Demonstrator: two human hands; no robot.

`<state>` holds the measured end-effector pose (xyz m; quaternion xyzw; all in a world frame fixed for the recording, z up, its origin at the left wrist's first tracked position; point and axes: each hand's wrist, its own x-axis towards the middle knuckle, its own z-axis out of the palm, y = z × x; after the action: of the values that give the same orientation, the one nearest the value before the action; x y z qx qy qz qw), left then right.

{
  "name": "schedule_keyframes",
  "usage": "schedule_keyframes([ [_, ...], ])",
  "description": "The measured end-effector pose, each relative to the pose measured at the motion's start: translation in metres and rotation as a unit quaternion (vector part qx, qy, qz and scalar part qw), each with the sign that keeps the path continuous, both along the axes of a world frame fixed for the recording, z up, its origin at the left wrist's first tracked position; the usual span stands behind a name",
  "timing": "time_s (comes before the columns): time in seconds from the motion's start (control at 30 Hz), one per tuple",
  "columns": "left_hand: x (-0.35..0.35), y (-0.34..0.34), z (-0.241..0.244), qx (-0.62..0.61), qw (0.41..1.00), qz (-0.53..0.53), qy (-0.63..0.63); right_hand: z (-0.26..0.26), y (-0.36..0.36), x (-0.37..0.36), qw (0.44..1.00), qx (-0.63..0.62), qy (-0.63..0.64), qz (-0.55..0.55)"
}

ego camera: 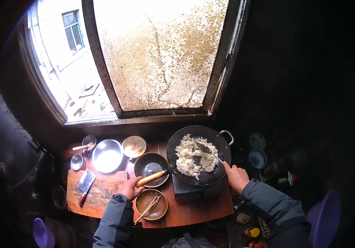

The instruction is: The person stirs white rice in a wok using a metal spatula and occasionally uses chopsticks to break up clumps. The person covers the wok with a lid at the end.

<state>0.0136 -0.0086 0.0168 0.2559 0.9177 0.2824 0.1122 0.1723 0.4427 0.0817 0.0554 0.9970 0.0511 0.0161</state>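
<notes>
A dark wok (210, 133) sits on a black stove (193, 190), tipped by nothing I can see. White cooked rice (186, 152) lies in it in a loose ring. My left hand (130, 187) grips the wooden end of the wok handle (151, 179). In my right hand (238, 177) is the handle of a metal spatula (204, 148), whose blade rests among the rice. Below the wok handle stands a brown bowl (140, 209) with wooden chopsticks (149, 207) across it. Partly beneath the handle is a dark bowl (151, 167).
Left on the wooden table (196, 214) lie a cutting board (109, 186) and a cleaver (86, 184). A steel basin (107, 155), a patterned bowl (134, 146) and two metal cups stand behind. Purple basins (326, 220) flank the table. A window (162, 62) rises behind.
</notes>
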Motion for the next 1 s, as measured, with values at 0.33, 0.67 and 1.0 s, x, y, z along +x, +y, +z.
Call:
schedule_keyframes([
  [0.33,0.133,-0.09,-0.046,0.11,0.969,0.215,-0.054,0.01,-0.022,0.022,0.998,0.009,-0.026,0.054],
  [0.67,0.248,-0.067,-0.087,0.122,0.954,0.176,-0.21,-0.009,-0.049,0.002,0.908,-0.404,-0.05,-0.099],
  [1.0,0.256,-0.062,-0.072,0.004,0.952,0.153,-0.265,0.01,-0.03,-0.01,0.961,-0.238,0.109,-0.085],
])
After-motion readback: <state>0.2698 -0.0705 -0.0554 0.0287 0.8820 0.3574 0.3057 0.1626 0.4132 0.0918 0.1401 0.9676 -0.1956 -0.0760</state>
